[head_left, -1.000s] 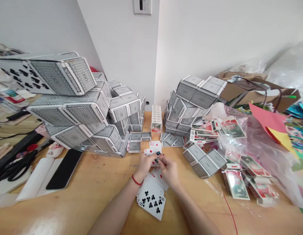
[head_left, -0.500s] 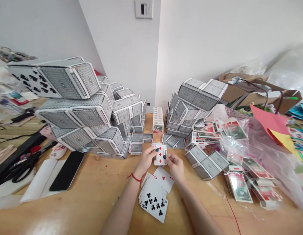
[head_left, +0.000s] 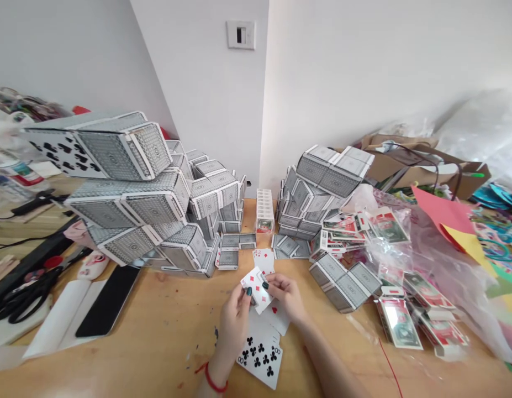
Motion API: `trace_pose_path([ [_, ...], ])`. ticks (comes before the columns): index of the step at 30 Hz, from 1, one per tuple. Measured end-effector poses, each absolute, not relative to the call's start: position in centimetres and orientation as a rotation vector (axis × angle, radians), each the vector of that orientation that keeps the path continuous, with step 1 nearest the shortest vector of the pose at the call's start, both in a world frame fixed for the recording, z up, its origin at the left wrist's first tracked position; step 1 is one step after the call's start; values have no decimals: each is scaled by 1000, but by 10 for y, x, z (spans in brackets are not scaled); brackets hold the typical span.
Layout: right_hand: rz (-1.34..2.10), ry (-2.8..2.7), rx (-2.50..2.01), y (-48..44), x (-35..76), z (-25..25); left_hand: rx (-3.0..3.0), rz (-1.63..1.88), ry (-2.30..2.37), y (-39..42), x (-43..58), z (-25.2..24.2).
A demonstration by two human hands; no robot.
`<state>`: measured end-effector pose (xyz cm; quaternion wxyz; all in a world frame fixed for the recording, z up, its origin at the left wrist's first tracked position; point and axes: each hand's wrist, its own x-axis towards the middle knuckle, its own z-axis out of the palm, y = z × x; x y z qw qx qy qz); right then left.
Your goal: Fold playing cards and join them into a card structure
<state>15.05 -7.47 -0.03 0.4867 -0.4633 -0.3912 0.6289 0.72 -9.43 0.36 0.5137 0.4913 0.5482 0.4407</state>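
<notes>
A playing card with red diamonds (head_left: 258, 292) is pinched between both hands, tilted above the table. My left hand (head_left: 234, 318), with a red cord at the wrist, is closed on its left edge. Fingertips of my right hand (head_left: 288, 298) grip its upper right edge. Whether more than one card is in the grip, I cannot tell. Underneath lies a loose pile of face-up cards with an eight of clubs (head_left: 259, 354) on top, partly covered by my left hand. Beside it a heart card (head_left: 283, 320) shows in part. Beyond my hands are face-up red cards (head_left: 264, 257).
Blocks folded from grey-backed cards rise in a left stack (head_left: 156, 199) and a right stack (head_left: 317, 182). A folded card block (head_left: 344, 282) stands at right, near card boxes (head_left: 399, 320) and plastic wrap. At left are a black phone (head_left: 109, 301) and scissors (head_left: 36, 293).
Both hands have drawn back toward me with the diamond card, which is now tilted. The red cards farther off, partly hidden before, show more fully on the table.
</notes>
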Motion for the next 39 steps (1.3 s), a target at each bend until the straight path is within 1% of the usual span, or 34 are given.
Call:
trace_pose_path([
  [2, 1508, -961, -1118, -72, 150, 0, 1284, 1080, 1389, -84, 6, 4],
  [6, 1429, -943, -1149, -56, 152, -2, 1472, 1072, 1334, -43, 16, 2],
  [11, 1327, -827, -1128, -32, 153, -7, 1425, 1133, 1245, -10, 37, -13],
  [20, 1254, -841, -1107, -26, 153, -18, 1354, 1108, 1090, -4, 37, -21],
  [27, 1224, -832, -1123, -20, 151, -22, 1318, 1116, 1093, 2, 36, -23],
  [39, 1354, -672, -1012, -21, 149, -22, 1308, 1189, 1076, 3, 41, -22],
])
